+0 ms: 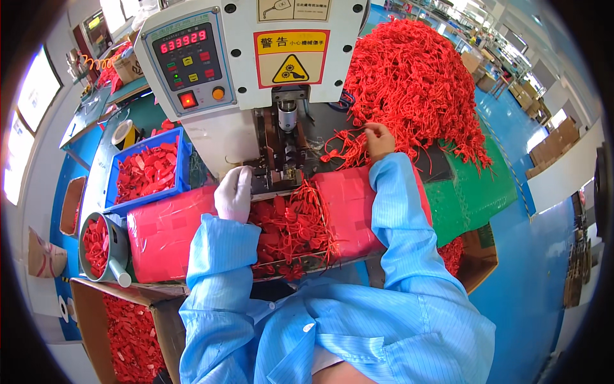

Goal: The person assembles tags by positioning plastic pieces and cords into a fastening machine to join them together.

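My left hand (pixel 233 194), in a white glove, is beside the work point of a white press machine (pixel 233 131). Its fingers are pressed together, and whatever they hold is hidden. My bare right hand (pixel 380 141) pinches a red cord at the near edge of a large heap of red cords (pixel 416 89). A few loose cords (pixel 345 148) lie just left of it. Under the machine's metal head (pixel 288 117) is a small fixture (pixel 291 174). Between my forearms, a trough holds red flat pieces with cords attached (pixel 291 224).
A blue bin (pixel 185 160) of red flat pieces stands at left, near a grey pot (pixel 118 246) of similar ones. Red padded covers (pixel 169 237) flank the trough. Cardboard boxes (pixel 167 333) of red pieces stand below. Green sheeting (pixel 470 192) lies under the heap.
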A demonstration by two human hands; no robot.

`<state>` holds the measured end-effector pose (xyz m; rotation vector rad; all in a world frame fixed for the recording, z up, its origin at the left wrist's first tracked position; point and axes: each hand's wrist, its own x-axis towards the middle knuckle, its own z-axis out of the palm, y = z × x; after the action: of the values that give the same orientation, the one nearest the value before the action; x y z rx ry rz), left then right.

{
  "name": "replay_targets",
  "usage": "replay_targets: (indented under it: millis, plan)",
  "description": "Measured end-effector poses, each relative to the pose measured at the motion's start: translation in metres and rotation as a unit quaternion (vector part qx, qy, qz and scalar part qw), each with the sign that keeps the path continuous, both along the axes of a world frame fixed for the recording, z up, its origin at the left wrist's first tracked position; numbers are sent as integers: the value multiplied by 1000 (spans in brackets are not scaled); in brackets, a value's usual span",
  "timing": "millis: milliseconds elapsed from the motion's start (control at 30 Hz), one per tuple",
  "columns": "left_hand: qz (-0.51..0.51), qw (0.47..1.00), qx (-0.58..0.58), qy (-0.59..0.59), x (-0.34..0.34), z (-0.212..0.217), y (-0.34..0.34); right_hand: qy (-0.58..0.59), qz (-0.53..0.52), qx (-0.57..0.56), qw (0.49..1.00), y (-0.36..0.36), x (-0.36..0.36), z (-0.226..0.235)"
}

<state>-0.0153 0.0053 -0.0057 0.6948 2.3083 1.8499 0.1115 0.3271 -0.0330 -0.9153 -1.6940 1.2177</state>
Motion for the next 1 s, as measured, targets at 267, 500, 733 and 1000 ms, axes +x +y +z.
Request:
replay_targets:
  millis: [267, 500, 733, 1000]
  plan:
    - [32, 998, -2, 51, -4, -7, -10, -456, 49, 245, 854, -56, -56, 5]
    - [43, 997, 36, 55, -25, -10, -18, -450, 128, 170, 867, -33, -73, -11]
    - [212, 900, -303, 228, -142, 2, -95, 244, 183, -111, 946, -64, -38, 7]
    - [137, 781, -609, 36, -187, 17, -85, 225, 103, -132, 960, -62, -40, 9]
